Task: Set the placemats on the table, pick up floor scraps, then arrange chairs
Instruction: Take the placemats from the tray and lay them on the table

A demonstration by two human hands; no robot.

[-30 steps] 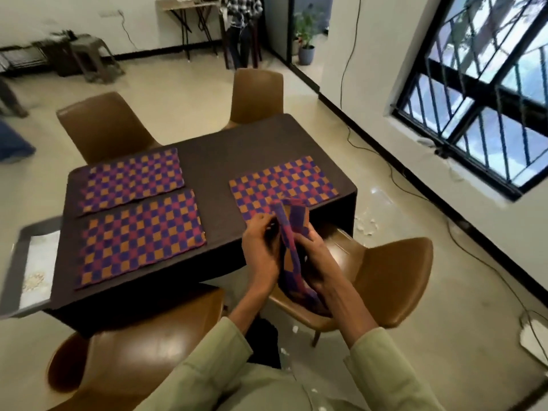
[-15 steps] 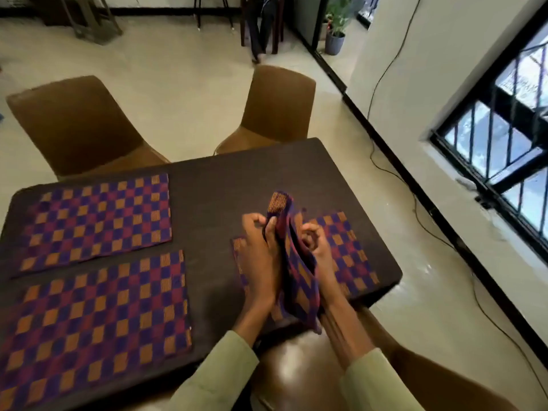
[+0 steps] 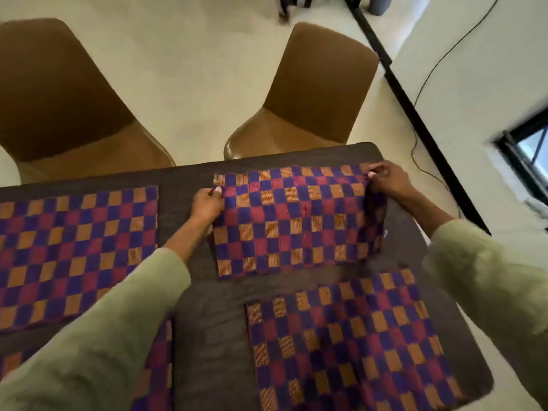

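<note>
A chair point(image 3: 62, 108) stood at the far left, its seat just past the far edge of the dark worktop point(image 3: 207, 336). A spread placemat point(image 3: 74, 250) lay at the left. The left hand point(image 3: 207, 203) pinched the left edge of the far placemat point(image 3: 296, 221); the right hand point(image 3: 388, 180) pinched its far right corner, the hands wide apart and the mat close to the far edge. A second chair point(image 3: 311, 93) faced it. Nearer, another placemat point(image 3: 350, 342) lay flat. Bare floor point(image 3: 192, 69) stretched behind the chairs.
</note>
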